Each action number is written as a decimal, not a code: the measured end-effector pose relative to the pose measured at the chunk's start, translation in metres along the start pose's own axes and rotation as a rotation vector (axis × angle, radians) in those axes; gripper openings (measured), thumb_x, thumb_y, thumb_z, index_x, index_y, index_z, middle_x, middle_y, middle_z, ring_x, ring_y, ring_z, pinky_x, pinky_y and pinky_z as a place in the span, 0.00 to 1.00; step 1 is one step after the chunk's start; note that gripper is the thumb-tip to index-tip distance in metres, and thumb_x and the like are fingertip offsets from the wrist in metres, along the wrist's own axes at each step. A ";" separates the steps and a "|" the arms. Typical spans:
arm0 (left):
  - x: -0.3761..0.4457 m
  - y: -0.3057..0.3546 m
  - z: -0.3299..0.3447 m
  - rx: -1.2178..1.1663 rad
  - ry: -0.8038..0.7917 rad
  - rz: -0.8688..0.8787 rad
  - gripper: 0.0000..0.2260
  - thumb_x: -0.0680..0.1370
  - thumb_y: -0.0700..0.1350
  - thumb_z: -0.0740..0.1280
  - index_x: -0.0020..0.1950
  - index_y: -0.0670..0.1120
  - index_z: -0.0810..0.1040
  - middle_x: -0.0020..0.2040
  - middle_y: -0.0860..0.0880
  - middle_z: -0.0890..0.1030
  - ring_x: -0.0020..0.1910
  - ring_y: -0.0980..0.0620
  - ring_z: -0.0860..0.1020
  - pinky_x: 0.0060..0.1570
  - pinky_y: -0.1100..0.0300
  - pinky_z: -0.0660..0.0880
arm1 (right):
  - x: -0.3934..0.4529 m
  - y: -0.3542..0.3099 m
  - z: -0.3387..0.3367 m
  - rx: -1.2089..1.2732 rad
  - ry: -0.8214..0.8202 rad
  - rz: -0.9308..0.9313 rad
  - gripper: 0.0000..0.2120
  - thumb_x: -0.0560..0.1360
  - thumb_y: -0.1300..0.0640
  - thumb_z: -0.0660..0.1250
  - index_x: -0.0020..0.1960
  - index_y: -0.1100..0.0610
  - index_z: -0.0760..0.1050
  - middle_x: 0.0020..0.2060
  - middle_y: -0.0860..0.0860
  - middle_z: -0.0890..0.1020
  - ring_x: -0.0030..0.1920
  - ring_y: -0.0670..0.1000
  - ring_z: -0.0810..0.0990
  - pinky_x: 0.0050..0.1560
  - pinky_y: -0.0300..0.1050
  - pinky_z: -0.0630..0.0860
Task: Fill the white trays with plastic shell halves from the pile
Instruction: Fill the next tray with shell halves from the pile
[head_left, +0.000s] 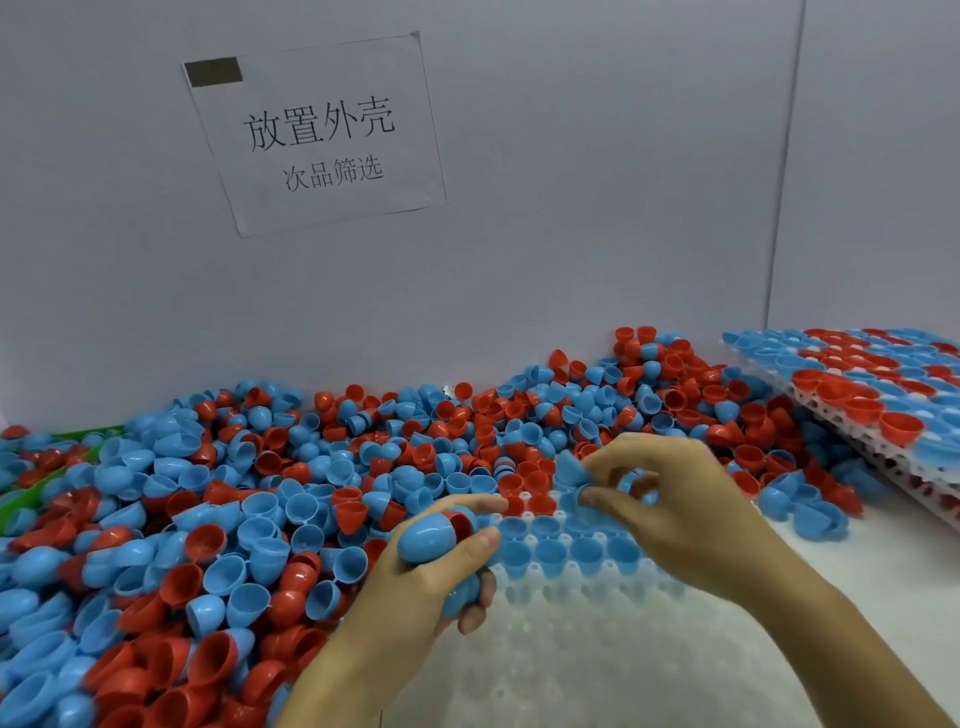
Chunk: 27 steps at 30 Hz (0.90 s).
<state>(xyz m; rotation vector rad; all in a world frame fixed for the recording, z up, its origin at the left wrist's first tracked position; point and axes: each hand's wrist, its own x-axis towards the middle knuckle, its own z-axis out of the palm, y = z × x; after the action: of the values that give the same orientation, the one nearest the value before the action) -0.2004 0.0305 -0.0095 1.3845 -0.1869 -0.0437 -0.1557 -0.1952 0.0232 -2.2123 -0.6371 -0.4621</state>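
White tray (597, 639), moulded plastic with round pockets, lay on the worktop directly before you; its far rows held blue shell halves (550, 551), open side up, with a few red ones at the far edge, while the nearer pockets showed bare white. A stack of filled trays (878, 410) leaned at the right, its top tray's pockets holding red and blue halves in bands. The pile (218, 509) of loose halves, smooth, glossy, cup-shaped, some rounded and some pointed, spread across the left and back against the wall. Your left hand (431, 577) had its fingers curled round a clutch of blue halves with one red. Your right hand (670, 504) pinched a blue half (569, 470) at the fingertips over the tray's far rows. A paper sign (317, 135) hung on the wall.
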 end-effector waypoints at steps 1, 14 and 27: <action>0.001 -0.001 -0.001 -0.006 0.019 0.001 0.10 0.71 0.44 0.75 0.52 0.48 0.86 0.34 0.43 0.74 0.30 0.50 0.74 0.25 0.61 0.69 | 0.003 0.006 -0.011 -0.018 0.041 0.021 0.02 0.72 0.55 0.75 0.44 0.49 0.83 0.38 0.41 0.82 0.44 0.41 0.79 0.43 0.37 0.78; 0.007 -0.005 0.004 -0.005 0.064 0.029 0.10 0.69 0.41 0.71 0.49 0.47 0.85 0.32 0.41 0.73 0.28 0.49 0.73 0.23 0.60 0.68 | -0.014 0.096 -0.098 -0.431 -0.083 0.448 0.02 0.73 0.56 0.74 0.44 0.50 0.84 0.37 0.44 0.83 0.39 0.47 0.81 0.43 0.44 0.81; 0.005 -0.005 0.008 0.004 0.098 0.016 0.11 0.68 0.39 0.71 0.49 0.44 0.84 0.33 0.41 0.75 0.27 0.49 0.74 0.21 0.60 0.68 | -0.009 0.106 -0.071 -0.631 -0.367 0.488 0.10 0.74 0.54 0.74 0.56 0.51 0.84 0.46 0.47 0.83 0.42 0.45 0.80 0.43 0.39 0.80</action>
<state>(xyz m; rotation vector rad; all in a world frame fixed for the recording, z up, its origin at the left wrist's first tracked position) -0.1961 0.0205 -0.0126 1.3857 -0.1162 0.0373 -0.1107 -0.3131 0.0022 -2.9744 -0.1032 0.0151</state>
